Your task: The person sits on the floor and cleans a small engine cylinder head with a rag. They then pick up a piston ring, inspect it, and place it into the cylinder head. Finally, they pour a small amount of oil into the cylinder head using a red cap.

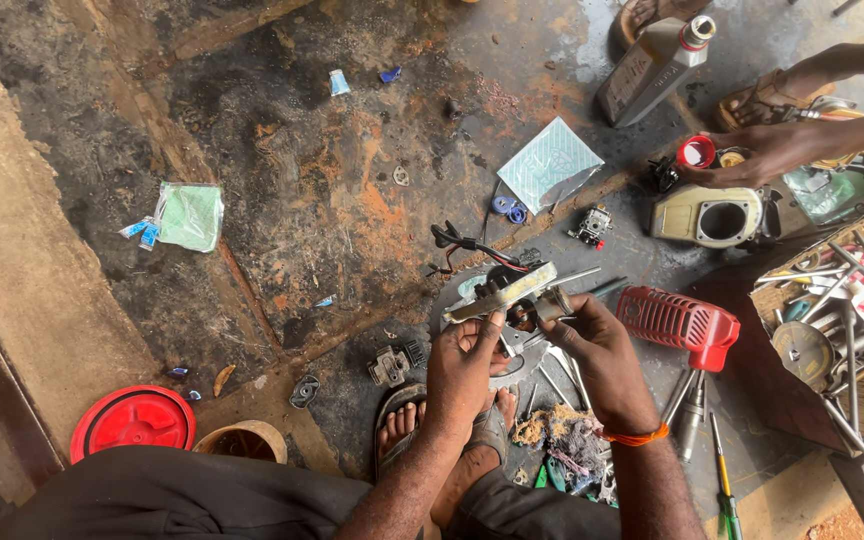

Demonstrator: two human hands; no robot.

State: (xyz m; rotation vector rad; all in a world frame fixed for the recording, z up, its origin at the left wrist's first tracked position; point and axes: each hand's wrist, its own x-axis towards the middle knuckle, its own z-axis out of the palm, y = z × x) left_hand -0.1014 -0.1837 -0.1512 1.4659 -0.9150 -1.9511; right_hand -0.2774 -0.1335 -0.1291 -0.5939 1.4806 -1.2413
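Note:
My left hand (464, 362) grips a long pale metal engine part (502, 295) from below, holding it level over the floor. My right hand (597, 345) pinches a small cylindrical metal piece (554, 302) at the right end of that part, with a thin rod (580, 277) sticking out past it. Under both hands lie a toothed round metal plate (512, 365) and my sandalled feet (402, 420). An orange band (634, 437) circles my right wrist.
A red ribbed plastic cover (677, 322) lies right of my hands, screwdrivers (722, 475) beside it. Another person's hand (757, 150) holds a red cap (696, 152) over a cream engine housing (712, 215). A grey oil bottle (652, 70), a tool tray (832, 300), a red lid (134, 420).

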